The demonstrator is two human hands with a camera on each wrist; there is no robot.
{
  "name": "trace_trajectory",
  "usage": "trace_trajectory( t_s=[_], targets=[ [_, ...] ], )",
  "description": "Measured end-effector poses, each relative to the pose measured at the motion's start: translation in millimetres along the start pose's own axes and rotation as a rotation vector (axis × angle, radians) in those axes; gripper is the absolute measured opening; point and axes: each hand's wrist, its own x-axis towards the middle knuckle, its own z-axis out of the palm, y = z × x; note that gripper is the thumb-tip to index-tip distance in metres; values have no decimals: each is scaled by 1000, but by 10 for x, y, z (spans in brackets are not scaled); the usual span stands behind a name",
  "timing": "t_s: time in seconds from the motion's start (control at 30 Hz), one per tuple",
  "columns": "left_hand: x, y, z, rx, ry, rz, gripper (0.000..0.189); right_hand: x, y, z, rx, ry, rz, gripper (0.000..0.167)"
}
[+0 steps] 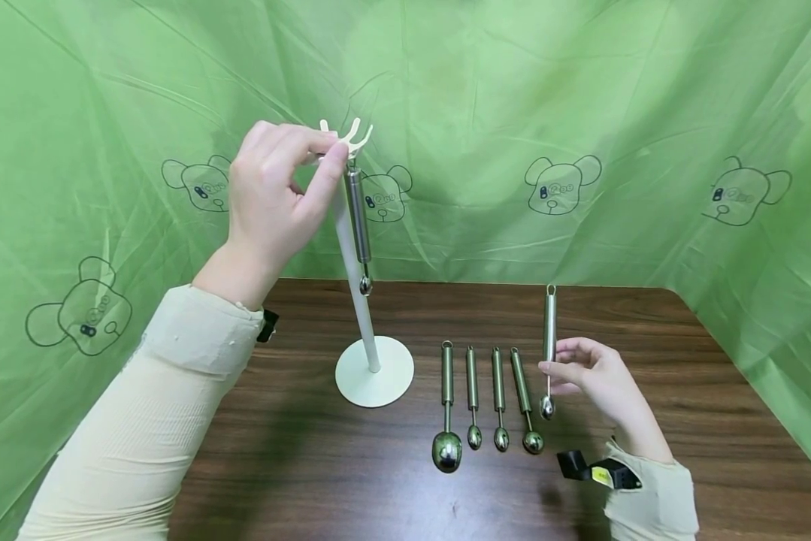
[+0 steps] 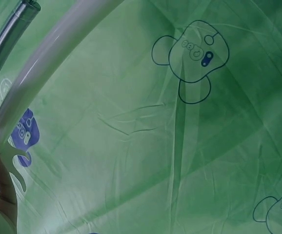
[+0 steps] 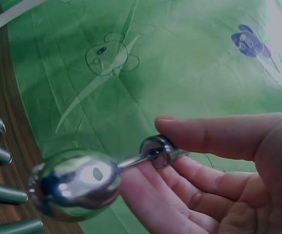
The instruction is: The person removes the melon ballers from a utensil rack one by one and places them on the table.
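My left hand (image 1: 276,184) pinches the top of a white stand, at its ring of curved hooks (image 1: 356,143), between thumb and fingers. From one hook hangs a metal spoon (image 1: 358,218), its small bowl downward beside the pole (image 1: 352,263). The left wrist view shows the pole (image 2: 48,58) with the fingers (image 2: 4,190) at the hooks. On the right, my right hand (image 1: 597,376) pinches another metal spoon (image 1: 550,323) low on its handle. That spoon is upright, loop end up and shiny oval bowl (image 3: 80,183) down, above the table.
Several metal spoons lie in a row on the brown wooden table (image 1: 297,466), including a large-bowled one (image 1: 447,451) at the row's left. The stand's round white base (image 1: 374,391) is left of them. A green sheet (image 1: 466,98) with bear-head prints hangs behind and at both sides.
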Motion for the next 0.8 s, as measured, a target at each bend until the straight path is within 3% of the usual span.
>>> trace_trajectory(
  t_s=[0.8],
  targets=[
    [-3,-8,22,-22,15,-13,26,179,475,-86,23,-135,222,49]
  ],
)
